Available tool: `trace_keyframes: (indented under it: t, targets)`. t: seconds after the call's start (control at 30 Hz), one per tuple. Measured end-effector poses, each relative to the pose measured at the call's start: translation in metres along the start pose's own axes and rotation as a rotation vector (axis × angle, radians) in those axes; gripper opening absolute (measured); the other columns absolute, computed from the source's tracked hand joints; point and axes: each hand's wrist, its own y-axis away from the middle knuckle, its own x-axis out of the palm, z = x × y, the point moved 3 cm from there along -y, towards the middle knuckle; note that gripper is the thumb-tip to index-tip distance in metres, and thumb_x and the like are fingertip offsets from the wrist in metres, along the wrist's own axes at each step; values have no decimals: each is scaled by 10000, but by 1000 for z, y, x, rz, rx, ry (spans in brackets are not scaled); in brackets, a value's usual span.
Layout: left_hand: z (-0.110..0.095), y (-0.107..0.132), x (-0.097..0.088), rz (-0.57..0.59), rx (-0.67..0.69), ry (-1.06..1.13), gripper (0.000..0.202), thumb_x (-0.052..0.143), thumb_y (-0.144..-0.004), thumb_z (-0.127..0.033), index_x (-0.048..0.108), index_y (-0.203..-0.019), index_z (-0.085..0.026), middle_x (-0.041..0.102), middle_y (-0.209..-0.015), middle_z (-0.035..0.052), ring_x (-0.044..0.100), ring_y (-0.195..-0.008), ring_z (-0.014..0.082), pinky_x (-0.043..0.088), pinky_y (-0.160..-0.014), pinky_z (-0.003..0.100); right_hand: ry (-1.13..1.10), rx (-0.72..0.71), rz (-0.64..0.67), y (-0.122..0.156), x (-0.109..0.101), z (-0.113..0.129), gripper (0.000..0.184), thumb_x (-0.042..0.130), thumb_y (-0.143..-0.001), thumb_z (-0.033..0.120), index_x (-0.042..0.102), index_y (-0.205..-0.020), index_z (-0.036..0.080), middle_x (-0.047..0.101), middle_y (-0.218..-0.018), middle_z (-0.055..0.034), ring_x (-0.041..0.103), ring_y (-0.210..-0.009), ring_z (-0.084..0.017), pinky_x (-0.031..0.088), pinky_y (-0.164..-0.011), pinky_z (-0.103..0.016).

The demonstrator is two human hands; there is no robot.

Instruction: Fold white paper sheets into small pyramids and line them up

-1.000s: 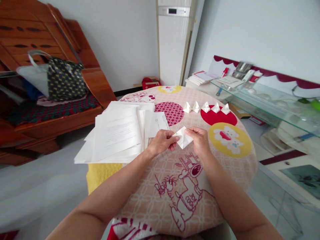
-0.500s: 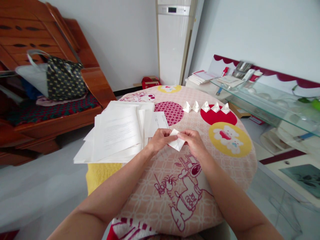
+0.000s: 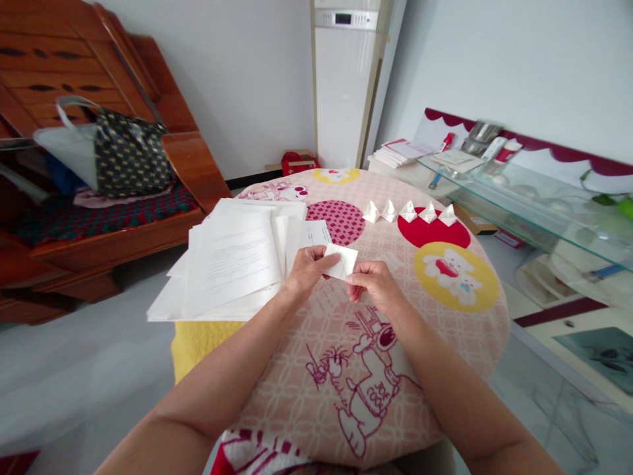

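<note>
A small folded square of white paper (image 3: pixel 343 261) is held up over the table. My left hand (image 3: pixel 309 265) pinches its left side, thumb on top. The thumb and fingers of my right hand (image 3: pixel 372 280) grip its lower right corner. Beyond my hands, several small folded paper boats (image 3: pixel 408 212) stand in a row toward the far right of the table. To the left lies a stack of white paper sheets (image 3: pixel 232 260), some with printed text, and a smaller printed sheet (image 3: pixel 316 232) pokes out from its right side.
The round table has a pink patterned tablecloth (image 3: pixel 291 382). A glass shelf (image 3: pixel 544 204) holding cups and metal bowls stands on the right. On the left, a wooden bench (image 3: pixel 192 171) bears a dotted bag (image 3: pixel 129 155). A tall white air conditioner (image 3: pixel 343 86) stands behind.
The folded paper has turned from a diamond angle to nearly square-on and shifted slightly up and left. My right hand has moved from its upper right edge to the lower right corner.
</note>
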Motion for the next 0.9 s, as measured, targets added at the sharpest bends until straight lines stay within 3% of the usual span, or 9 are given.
trace_keyframes:
  t: [0.27, 0.7, 0.9]
  targets:
    - [2, 0, 1, 95, -7, -25, 371, 813, -668, -457, 625, -634, -140, 583, -541, -14, 492, -479, 83, 363, -475, 212, 18, -29, -35, 0, -3, 3, 362, 793, -688, 513, 704, -653, 164, 711, -570, -55, 644, -466, -147, 511, -446, -232]
    - [2, 5, 6, 267, -100, -93, 345, 786, -702, -447, 708, -757, -116, 619, -597, 2, 512, -507, 92, 367, -479, 212, 58, -69, -41, -1, -18, 7, 336, 803, -695, 479, 697, -643, 164, 695, -567, -44, 621, -469, -139, 505, -455, -242]
    - [5, 3, 5, 237, -76, -121, 322, 787, -705, -421, 641, -669, -136, 550, -519, -28, 453, -453, 60, 322, -445, 185, 95, 14, 46, 0, -28, 7, 312, 814, -680, 445, 694, -634, 161, 684, -551, -33, 598, -445, -129, 473, -420, -224]
